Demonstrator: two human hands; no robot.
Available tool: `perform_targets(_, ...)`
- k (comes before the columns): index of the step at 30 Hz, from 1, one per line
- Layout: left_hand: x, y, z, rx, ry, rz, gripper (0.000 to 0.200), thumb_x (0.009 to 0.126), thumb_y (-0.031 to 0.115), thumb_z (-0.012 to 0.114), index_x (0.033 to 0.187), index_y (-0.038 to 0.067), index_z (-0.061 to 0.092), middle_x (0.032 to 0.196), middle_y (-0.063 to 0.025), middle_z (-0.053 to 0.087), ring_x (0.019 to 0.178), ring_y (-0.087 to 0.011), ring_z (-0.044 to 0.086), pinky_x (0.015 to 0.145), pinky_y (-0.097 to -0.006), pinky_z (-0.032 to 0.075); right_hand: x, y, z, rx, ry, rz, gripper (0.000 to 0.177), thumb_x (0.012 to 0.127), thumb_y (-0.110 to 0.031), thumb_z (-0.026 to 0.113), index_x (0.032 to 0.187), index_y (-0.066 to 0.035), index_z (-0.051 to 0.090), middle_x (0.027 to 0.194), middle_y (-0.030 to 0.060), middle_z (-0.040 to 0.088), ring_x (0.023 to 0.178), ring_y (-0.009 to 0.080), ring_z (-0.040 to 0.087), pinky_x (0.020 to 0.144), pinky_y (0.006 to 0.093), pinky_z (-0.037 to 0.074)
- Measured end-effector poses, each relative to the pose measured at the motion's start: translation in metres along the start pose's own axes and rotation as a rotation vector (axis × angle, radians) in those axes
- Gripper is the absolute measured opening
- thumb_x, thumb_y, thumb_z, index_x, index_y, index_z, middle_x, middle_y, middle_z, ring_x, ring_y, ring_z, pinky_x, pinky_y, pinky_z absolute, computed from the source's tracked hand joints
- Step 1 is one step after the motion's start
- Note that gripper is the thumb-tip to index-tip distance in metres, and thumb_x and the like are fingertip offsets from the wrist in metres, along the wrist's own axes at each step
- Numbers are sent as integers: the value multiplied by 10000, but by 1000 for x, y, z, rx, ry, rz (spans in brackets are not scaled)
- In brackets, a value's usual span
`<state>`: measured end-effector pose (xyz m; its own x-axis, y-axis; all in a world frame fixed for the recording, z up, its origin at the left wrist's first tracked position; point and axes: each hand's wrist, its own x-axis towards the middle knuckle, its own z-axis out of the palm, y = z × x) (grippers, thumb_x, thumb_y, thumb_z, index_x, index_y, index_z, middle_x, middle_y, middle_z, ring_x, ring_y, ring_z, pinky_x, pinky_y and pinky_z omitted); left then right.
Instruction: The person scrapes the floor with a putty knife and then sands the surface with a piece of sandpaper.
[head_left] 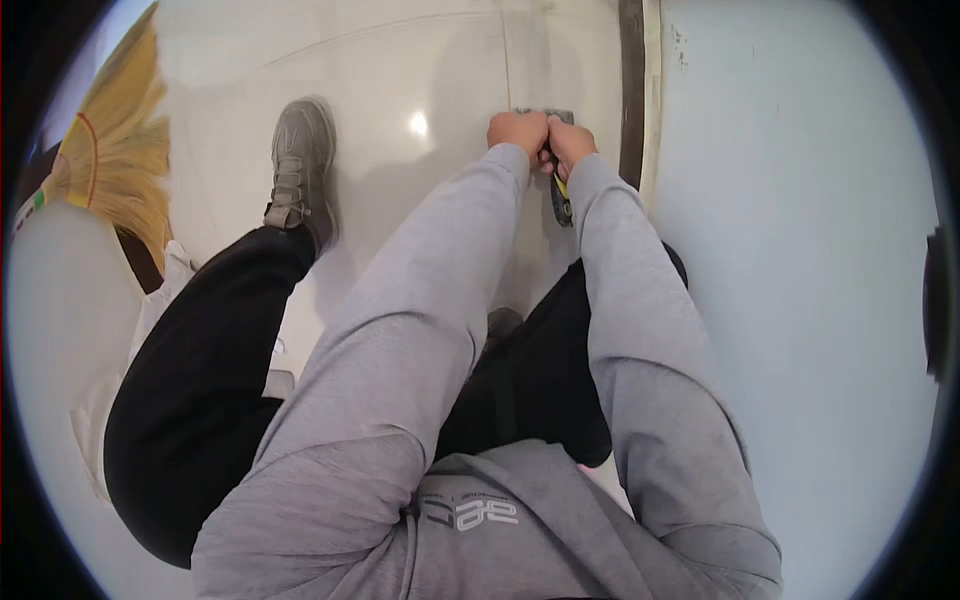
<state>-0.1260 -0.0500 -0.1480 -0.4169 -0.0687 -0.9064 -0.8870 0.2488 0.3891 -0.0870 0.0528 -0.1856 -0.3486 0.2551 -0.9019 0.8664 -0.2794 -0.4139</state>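
My right hand (573,146) is closed around a hammer-like tool (562,205) with a black-and-yellow handle. The handle's end sticks out below that hand, pointing back toward me. A dark grey crosswise piece, seemingly the tool's head, shows just beyond my knuckles. Close against the right hand, my left hand (517,130) is closed too, its fingers curled beneath it. What the left fingers grip is hidden. Both hands are low over the glossy tiled floor (400,60), near a tile joint.
A dark strip (632,100) runs along the floor beside a pale blue-white panel (790,220) on the right. At the left, a straw broom (115,140) leans by a white rounded surface (75,290). My grey shoe (302,150) stands on the tiles, left of my hands.
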Motion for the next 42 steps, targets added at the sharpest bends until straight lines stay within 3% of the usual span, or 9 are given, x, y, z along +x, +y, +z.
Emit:
perform_targets(4,21,-68,20,142,353,233,280,793,191,624,779,-82,684,774,-223,708,568,-292,648,557,-421,518,-33,24,5,-146,139,99,394,1029,-315,503,856,34,562,667,110,586,484,187,509,374,364,368)
perform_targets(8,35,-36,20,-182,-22,-68,207,790,144,648,749,-59,646,697,-206,654,550,-236,618,491,-404,474,-12,-6,-4,2,-18,112,390,1028,-300,491,880,53,566,638,123,573,447,215,523,353,395,372)
perform_targets(23,24,-27,1,-472,-214,7,324,925,272,689,893,-46,632,769,-162,650,550,-260,609,477,-395,490,-31,-15,-8,-41,-115,-108,246,1007,-220,553,1061,19,573,744,150,635,483,246,575,369,377,446)
perform_targets(28,-29,-31,-21,-874,-326,-22,323,970,295,685,1039,-14,620,945,-114,678,754,-237,661,657,-366,555,-90,9,13,-983,482,-753,361,906,-102,598,1264,-62,578,1199,223,601,968,382,667,809,488,559)
perform_targets(29,-24,-40,-21,-858,-324,-12,323,970,295,685,1039,-14,620,945,-114,678,754,-237,661,657,-366,555,-89,19,19,-978,412,-577,455,873,-127,625,1320,-59,571,1320,227,517,1164,433,576,960,522,490)
perform_targets(33,2,-76,-14,-457,-308,171,230,991,215,627,1056,-6,615,942,-92,678,743,-209,664,652,-355,563,-62,47,11,-821,347,-746,536,860,-214,671,1341,-7,553,1308,244,560,1154,425,597,963,496,499)
perform_targets(36,8,-96,-18,-418,-251,87,170,988,165,601,1027,1,620,928,-87,671,726,-198,656,643,-351,573,-49,46,5,-539,358,-533,542,852,-273,702,1246,83,593,1234,260,634,1085,362,652,909,450,519)
perform_targets(38,9,-101,-17,-459,-266,33,149,984,148,592,1004,5,626,916,-84,667,713,-192,650,634,-350,576,-38,41,-2,-97,96,-34,511,884,-313,698,1131,130,639,1084,252,700,924,310,695,796,424,538)
perform_targets(42,4,-88,-17,-451,-270,-80,197,984,205,606,991,10,633,913,-76,668,719,-190,651,592,-344,577,10,79,-2,-176,169,-38,521,953,-392,643,1053,118,672,906,194,719,749,299,687,666,403,529)
